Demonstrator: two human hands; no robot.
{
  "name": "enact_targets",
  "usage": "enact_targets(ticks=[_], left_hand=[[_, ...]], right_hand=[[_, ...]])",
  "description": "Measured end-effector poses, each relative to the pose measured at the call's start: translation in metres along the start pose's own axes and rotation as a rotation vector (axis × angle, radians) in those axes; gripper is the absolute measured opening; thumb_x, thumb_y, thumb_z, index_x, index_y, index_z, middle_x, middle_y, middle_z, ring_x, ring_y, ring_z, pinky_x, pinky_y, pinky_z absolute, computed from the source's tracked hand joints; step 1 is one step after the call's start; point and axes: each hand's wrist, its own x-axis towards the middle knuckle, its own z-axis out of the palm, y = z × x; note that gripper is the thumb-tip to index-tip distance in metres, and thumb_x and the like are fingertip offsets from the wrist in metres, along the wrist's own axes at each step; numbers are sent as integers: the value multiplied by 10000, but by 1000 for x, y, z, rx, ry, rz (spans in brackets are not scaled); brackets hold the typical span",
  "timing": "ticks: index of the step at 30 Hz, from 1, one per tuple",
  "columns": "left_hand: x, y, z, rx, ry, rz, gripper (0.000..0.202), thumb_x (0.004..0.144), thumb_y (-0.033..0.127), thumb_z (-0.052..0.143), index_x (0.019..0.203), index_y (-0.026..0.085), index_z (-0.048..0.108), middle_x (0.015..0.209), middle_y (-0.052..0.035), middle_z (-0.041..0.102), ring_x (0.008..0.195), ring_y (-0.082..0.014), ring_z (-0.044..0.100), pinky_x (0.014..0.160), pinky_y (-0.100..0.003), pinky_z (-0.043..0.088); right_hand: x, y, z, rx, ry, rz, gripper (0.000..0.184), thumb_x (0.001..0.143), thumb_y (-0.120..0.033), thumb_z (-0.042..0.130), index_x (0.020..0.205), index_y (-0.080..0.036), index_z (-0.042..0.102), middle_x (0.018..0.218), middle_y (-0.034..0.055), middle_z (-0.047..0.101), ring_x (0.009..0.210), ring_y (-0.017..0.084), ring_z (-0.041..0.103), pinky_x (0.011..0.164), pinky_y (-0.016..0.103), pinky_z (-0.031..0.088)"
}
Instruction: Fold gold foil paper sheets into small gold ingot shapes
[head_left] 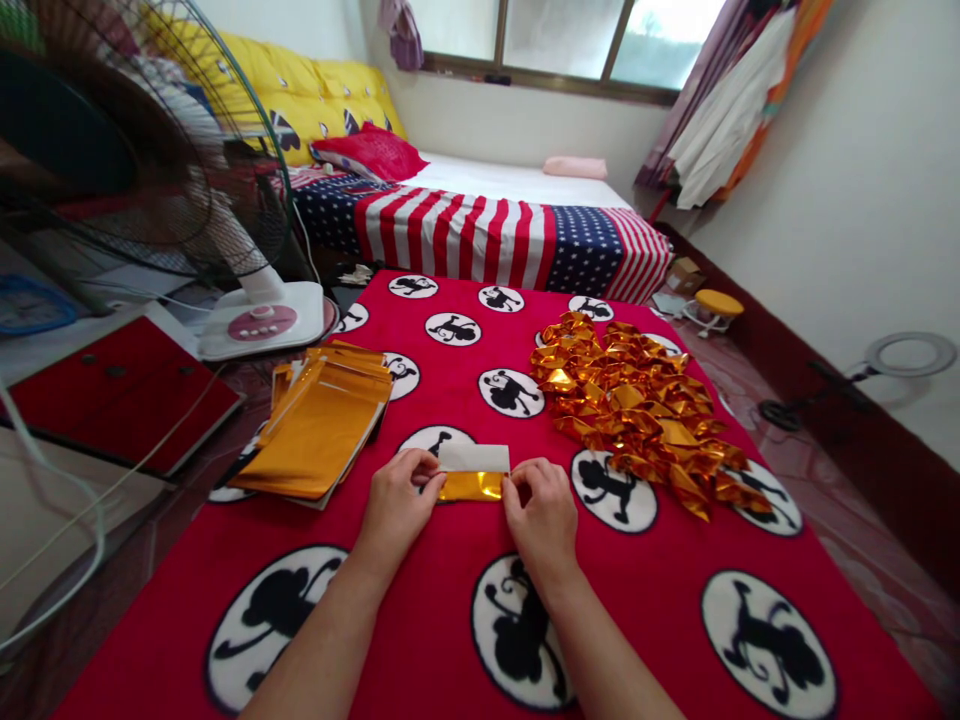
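A small sheet of gold foil paper (472, 472) lies on the red blanket (660, 590), folded so its white back shows on top and a gold strip below. My left hand (397, 505) pinches its left end. My right hand (541, 515) pinches its right end, fingers curled. A stack of flat gold sheets (319, 425) lies to the left of my hands. To the right, a heap of folded gold foil pieces (637, 405) spreads over the blanket.
An electric fan (259, 315) stands at the left, beside a red box (112, 385). A bed (495, 230) with a stars-and-stripes cover runs along the far wall. A ring light (907, 355) and a small yellow stool (716, 305) stand at the right.
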Motion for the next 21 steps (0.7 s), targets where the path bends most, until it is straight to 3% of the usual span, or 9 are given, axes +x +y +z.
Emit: enact_targets(ticks=[6,15,17,21], left_hand=[[0,1,0,7,-19,17,51,767,130,618,792,171,598,813,-13,608,681,-123,627,640,-238,546],[-2,1,2,84,-48,117,137,819,123,592,813,192,711,848,-32,578,781,-147,585,697,-260,486],[-2,0,3,111,-77,157,181,829,107,572,820,202,725,834,-33,567,794,-156,574,714,-273,476],[-1,-1,1,132,-137,258,260,815,28,526,797,197,722,840,-44,593,856,-177,567,769,-299,469]], right_hand=[[0,-1,-1,-14,3,16,149,837,-168,592,726,-211,503,818,20,569,851,201,478,789,326,389],[2,0,0,-53,-16,31,103,840,-151,562,769,-216,528,826,25,580,856,220,488,778,341,398],[2,0,0,-45,-18,34,70,839,-159,563,868,-222,577,877,30,603,886,227,500,799,349,410],[5,4,1,25,-13,17,410,814,-134,546,1206,-255,552,1159,48,604,1028,233,516,883,364,431]])
